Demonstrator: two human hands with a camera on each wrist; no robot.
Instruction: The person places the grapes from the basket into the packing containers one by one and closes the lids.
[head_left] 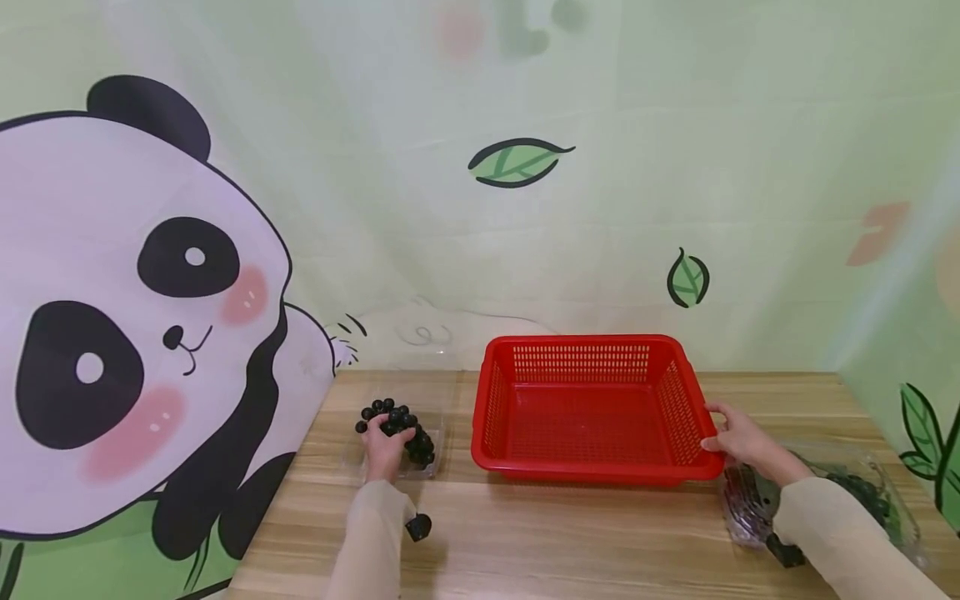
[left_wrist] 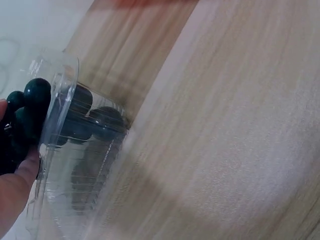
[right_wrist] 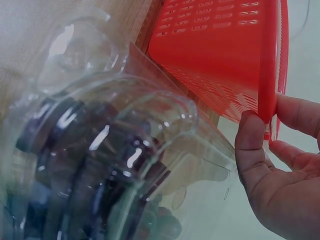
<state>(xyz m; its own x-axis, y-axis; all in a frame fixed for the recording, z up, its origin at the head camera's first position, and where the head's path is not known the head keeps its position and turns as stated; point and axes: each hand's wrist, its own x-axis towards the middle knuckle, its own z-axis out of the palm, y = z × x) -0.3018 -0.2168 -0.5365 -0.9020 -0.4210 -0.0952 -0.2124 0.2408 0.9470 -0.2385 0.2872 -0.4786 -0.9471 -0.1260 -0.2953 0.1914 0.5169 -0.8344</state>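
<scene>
A bunch of dark grapes [head_left: 423, 450] lies in an open clear plastic box [left_wrist: 95, 175] at the left of the table. My left hand [head_left: 384, 450] grips the bunch from above, thumb and fingers on either side of it; the left wrist view catches only part of that hand. The red basket [head_left: 592, 475] with slotted walls stands in the middle of the table. At its right end my right hand [head_left: 742, 437] pinches the rim, with the thumb on one side and fingers on the other, plain in the right wrist view [right_wrist: 280, 175].
Under my right forearm sits a clear lidded box [right_wrist: 150, 90] of dark fruit, with greenish fruit [head_left: 862, 492] beside it. A small black wrist device [head_left: 418, 527] shows by my left sleeve. A panda-printed curtain [head_left: 600, 233] hangs behind the table.
</scene>
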